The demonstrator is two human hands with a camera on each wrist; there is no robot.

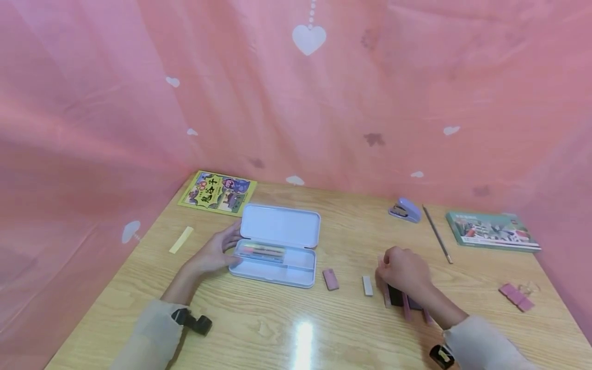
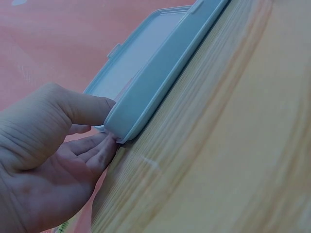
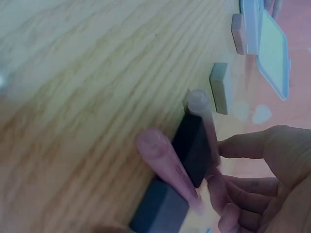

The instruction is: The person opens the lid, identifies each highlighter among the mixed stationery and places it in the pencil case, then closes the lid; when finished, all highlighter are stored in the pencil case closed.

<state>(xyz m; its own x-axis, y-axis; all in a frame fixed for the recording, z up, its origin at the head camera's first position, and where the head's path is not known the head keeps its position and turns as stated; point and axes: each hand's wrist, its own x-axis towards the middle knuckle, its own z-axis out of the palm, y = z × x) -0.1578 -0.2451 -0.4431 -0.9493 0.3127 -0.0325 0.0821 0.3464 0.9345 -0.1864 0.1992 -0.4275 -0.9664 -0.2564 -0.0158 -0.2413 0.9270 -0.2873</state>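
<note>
My left hand [image 1: 215, 253] grips the left end of an open pale blue pencil case [image 1: 277, 277], its thumb at the case's rim. Several slim pens [image 1: 263, 252] lie in the case's back compartment. Over on the right, my right hand [image 1: 407, 270] pinches a pale pink pen [image 3: 198, 103] low at the tabletop. Beside that pen are a black block [image 3: 192, 145], a darker pink pen [image 3: 165, 165] and a second black block [image 3: 160, 208]. The right hand partly covers this group in the head view.
Between case and right hand lie a pink eraser [image 1: 330, 279] and a small grey-white block [image 1: 367, 285]. Farther out are a yellow booklet [image 1: 217, 192], a yellow strip [image 1: 181, 240], a purple stapler [image 1: 404, 210], a pencil [image 1: 437, 234], a green box [image 1: 492, 231] and pink clips [image 1: 516, 297].
</note>
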